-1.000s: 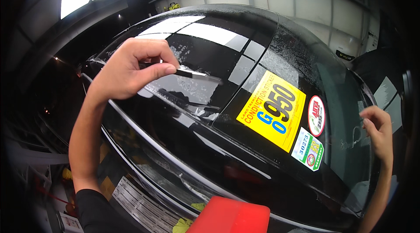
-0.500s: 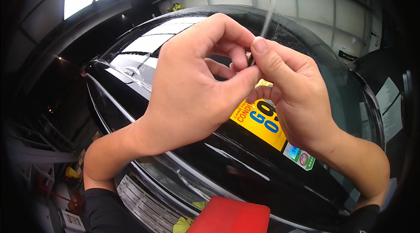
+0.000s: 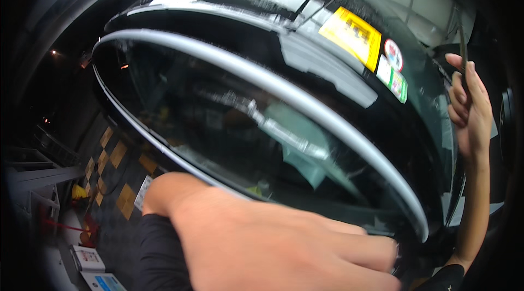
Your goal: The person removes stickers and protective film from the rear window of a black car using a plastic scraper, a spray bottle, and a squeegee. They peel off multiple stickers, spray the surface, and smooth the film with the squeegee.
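The right hand (image 3: 474,113), raised at the far right, pinches a thin dark tool (image 3: 463,42) between thumb and fingers, the other fingers loosely curled; the tool stands nearly upright, near the rear of a black car (image 3: 240,37). The left hand (image 3: 284,242), blurred, extends across the foreground below the side window (image 3: 191,89), its fingers bent; whether it grasps anything cannot be told. A yellow sticker (image 3: 352,40) lies on the glass beside two smaller stickers (image 3: 393,79).
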`<action>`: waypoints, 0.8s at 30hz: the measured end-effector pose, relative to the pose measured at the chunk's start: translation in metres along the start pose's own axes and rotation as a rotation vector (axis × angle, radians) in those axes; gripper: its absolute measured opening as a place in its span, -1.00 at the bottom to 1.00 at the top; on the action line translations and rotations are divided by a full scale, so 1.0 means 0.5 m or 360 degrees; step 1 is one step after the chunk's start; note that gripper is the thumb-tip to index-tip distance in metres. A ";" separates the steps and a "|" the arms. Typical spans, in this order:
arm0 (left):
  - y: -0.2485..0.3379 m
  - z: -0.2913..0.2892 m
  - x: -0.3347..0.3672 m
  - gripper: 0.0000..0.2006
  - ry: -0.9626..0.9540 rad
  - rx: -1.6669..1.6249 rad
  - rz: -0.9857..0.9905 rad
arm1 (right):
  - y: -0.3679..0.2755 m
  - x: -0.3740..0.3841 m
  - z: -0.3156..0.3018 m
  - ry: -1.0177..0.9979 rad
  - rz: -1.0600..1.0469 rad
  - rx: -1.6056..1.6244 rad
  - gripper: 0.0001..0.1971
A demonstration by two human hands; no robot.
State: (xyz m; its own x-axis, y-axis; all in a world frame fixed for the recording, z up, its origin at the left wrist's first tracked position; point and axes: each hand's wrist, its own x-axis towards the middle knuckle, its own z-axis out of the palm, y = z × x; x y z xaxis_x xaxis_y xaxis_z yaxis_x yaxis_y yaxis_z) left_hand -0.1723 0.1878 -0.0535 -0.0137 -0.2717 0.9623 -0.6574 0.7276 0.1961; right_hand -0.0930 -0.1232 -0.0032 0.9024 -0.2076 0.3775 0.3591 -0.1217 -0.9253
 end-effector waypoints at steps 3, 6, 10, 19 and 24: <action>0.014 0.063 -0.009 -0.63 0.0230 -0.0087 0.0178 | 0.005 -0.111 -0.022 -0.0095 -0.0007 0.0015 -0.50; 0.053 0.039 -0.025 -0.72 0.0024 0.0003 0.0064 | 0.004 -0.190 -0.049 -0.0111 -0.0057 -0.0020 -0.56; 0.107 -0.020 -0.077 -0.55 0.0014 -0.0243 -0.0131 | -0.025 -0.287 -0.113 0.0044 -0.0018 -0.0103 -0.61; 0.084 0.077 -0.445 -0.50 0.0172 -0.0655 -0.1584 | -0.012 -0.526 -0.286 0.0233 -0.0007 -0.0126 -0.63; 0.085 0.285 -0.527 -0.55 -0.0136 -0.0472 -0.2600 | 0.091 -0.698 -0.310 0.0275 0.0271 0.0140 -0.51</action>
State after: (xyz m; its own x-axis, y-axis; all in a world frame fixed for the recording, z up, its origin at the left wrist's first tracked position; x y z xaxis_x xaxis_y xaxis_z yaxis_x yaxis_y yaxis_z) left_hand -0.3041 0.2007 -0.3258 0.4548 -0.8419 -0.2905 0.1370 -0.2562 0.9569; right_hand -0.4285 -0.2070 -0.1714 0.9002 -0.3817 0.2097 0.2319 0.0126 -0.9727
